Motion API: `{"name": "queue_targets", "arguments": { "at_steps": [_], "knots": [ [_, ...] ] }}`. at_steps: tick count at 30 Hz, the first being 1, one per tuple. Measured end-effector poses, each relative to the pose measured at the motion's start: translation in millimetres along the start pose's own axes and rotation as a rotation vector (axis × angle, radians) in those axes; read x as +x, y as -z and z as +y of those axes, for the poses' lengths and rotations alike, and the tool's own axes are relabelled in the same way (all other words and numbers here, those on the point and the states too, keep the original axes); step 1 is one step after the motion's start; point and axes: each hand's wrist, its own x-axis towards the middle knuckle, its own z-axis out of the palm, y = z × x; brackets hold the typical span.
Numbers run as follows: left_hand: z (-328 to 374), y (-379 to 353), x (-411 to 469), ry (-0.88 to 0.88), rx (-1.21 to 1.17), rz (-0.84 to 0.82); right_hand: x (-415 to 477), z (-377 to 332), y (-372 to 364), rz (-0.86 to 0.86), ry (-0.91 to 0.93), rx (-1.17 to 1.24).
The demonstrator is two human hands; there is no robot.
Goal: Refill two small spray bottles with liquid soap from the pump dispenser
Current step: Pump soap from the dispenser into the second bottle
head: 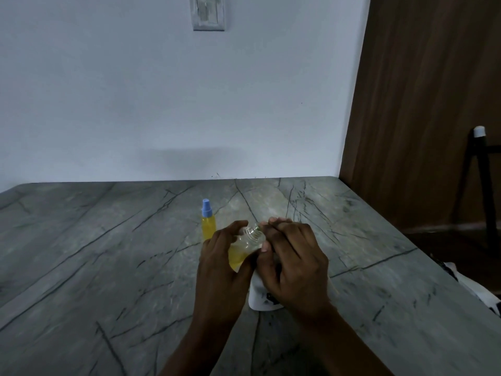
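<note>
Now, centre of the frame, slightly low: both hands are together over the table [108, 253]. The left hand [222, 256] has its grip wrapped round the open bottle [250, 237], fingers curled behind it and thumb across the front. It is a small clear bottle with no top, its threaded neck bare. It is tilted, mouth pointing up and to the right, with yellow liquid pooled in its lower part, about half full.

The right hand [292, 256] sits just right of it, fingers bent and bunched at the bottle's mouth, thumb tip touching the bottle's side. Below that hand a white dispenser [259, 297] shows, mostly covered, with only its lower body and a dark mark in view. Whether the right grip has closed on its top I cannot tell — the knuckles hide it.

Just behind the left hand, a little left of centre, the capped bottle [208, 223] stands upright on the table with yellow liquid nearly to the shoulder and a pale blue spray top. It is close to the left hand, and no one is holding it.

Around all this: grey stone-look table with dark veins, a plain white wall [135, 90] behind it, a switch plate [208, 12] at the top centre. A brown wooden panel [420, 104] fills the upper right, a black stand [485, 172] with a white tip leans at the right edge, and something white and black [474, 291] lies low beyond the table's right side — too blurred to name.
</note>
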Motion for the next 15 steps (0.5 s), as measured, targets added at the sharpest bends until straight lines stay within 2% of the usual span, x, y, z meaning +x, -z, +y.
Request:
{"name": "queue_targets", "arguments": {
  "at_steps": [15],
  "knots": [
    [10,0,6,0.004,-0.032,0.016,20,0,8,-0.017,0.052,-0.06]
  ]
}}
